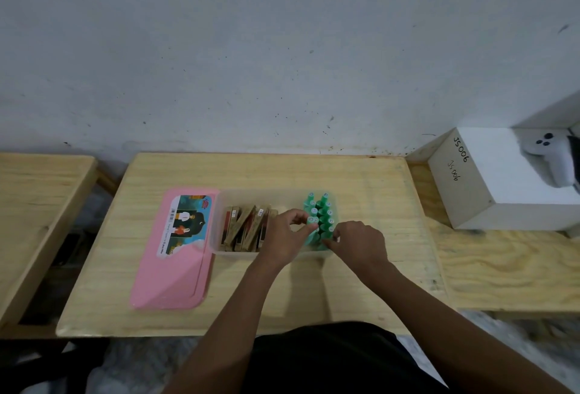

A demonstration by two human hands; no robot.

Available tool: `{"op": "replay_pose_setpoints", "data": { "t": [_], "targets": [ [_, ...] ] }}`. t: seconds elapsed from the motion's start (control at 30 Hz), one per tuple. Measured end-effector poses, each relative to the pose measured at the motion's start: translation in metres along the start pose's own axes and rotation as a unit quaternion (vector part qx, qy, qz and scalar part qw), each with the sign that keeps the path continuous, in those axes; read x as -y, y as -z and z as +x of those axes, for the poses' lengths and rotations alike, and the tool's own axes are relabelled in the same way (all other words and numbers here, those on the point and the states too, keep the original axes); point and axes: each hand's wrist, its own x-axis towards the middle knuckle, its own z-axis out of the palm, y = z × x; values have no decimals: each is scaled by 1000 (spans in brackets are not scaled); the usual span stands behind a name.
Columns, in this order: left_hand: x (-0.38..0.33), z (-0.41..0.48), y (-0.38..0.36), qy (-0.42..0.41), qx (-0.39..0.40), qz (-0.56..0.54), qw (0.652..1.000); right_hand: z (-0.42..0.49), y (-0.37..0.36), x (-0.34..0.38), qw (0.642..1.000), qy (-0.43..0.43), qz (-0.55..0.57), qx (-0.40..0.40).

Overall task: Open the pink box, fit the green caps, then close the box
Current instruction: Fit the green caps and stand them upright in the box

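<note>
The pink lid (175, 255) lies flat on the wooden table, left of the open translucent box (219, 205). Several green caps (323, 211) stand upright in two rows at the box's right end. Several brown cartons (244, 227) lean in its left half. My left hand (287, 233) reaches into the box, its fingertips pinching a green cap at the near end of the rows. My right hand (357, 241) is at the box's near right corner, fingers closed on a green cap there. The nearest caps are partly hidden by both hands.
The small wooden table (361, 180) stands against a grey wall. A second table (37, 192) is at the left across a gap. On a lower plywood surface (502, 268) to the right sits a white box (489, 183) with a white controller (552, 158) on it.
</note>
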Motion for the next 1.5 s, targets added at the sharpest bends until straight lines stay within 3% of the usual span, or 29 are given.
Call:
{"op": "replay_pose_setpoints", "data": {
  "t": [0.33,0.7,1.5],
  "targets": [
    [3,-4,0,36,37,57,997,10,2,-17,992,54,92,67],
    [7,-3,-10,42,33,119,991,12,-1,-16,996,64,49,49],
    [10,-8,-17,45,44,148,987,4,4,-7,996,68,-60,20]
  ]
}}
